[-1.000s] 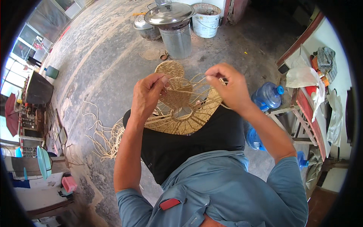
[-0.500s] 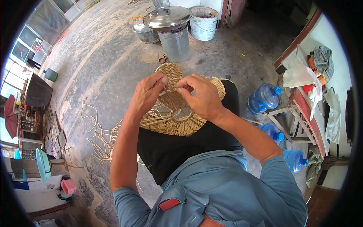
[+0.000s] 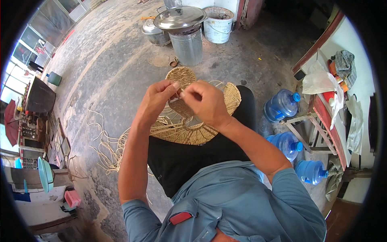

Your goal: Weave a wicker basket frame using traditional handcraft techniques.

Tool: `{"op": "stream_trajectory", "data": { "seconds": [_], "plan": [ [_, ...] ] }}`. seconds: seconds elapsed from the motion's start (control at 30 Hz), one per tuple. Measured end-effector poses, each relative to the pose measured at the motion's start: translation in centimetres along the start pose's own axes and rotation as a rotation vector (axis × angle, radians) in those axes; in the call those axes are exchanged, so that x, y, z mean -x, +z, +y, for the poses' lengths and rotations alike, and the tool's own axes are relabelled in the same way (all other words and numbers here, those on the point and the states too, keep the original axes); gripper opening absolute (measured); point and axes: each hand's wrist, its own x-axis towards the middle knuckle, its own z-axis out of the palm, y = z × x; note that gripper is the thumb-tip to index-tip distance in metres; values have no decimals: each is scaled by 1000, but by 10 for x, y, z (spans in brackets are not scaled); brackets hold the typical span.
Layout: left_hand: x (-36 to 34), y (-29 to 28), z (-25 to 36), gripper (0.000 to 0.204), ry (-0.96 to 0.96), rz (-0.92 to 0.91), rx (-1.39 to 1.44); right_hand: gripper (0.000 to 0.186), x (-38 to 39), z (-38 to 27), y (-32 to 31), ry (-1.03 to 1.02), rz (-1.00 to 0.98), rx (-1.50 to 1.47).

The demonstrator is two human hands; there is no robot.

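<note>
A straw-coloured woven piece (image 3: pixel 173 136) rests across my lap, its curved band open in the middle with thin spokes showing. One rounded woven lobe (image 3: pixel 180 74) stands up beyond my fingers, and part of the weave spreads out to the right. My left hand (image 3: pixel 160 97) is closed in a pinch at the base of that lobe. Close against it, my right hand (image 3: pixel 207 103) also pinches, its thumb and forefinger meeting a short bit of cord (image 3: pixel 182 90). Both sets of fingertips hide much of the cord. Loose pale cords (image 3: pixel 111 150) trail from the piece to the floor on my left.
Ahead stand a metal drum with a lidded wide pan (image 3: pixel 179 18), a lidded pot (image 3: pixel 155 34) and a white bucket (image 3: pixel 218 25). Several blue water jugs (image 3: pixel 281 105) line my right beside a cluttered wooden stand (image 3: pixel 322 125). A teal basin (image 3: pixel 45 175) is at far left.
My right hand has shifted left and its fingertips now meet those of my left hand. The right forearm has moved inward, uncovering more of the water jugs. My left hand stays nearly still.
</note>
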Motion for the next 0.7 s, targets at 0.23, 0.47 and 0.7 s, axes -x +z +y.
{"op": "stream_trajectory", "data": {
  "seconds": [0.23, 0.47, 0.7],
  "plan": [
    [14, 28, 4, 22, 244, 245, -169, 25, -39, 8, -47, 453, -368, -706],
    [4, 36, 9, 18, 199, 366, -216, 25, -79, 20, -124, 428, -269, -968],
    [-5, 36, -4, 11, 171, 341, 92, 25, -129, 102, -364, 359, 490, -282]
  ]
}}
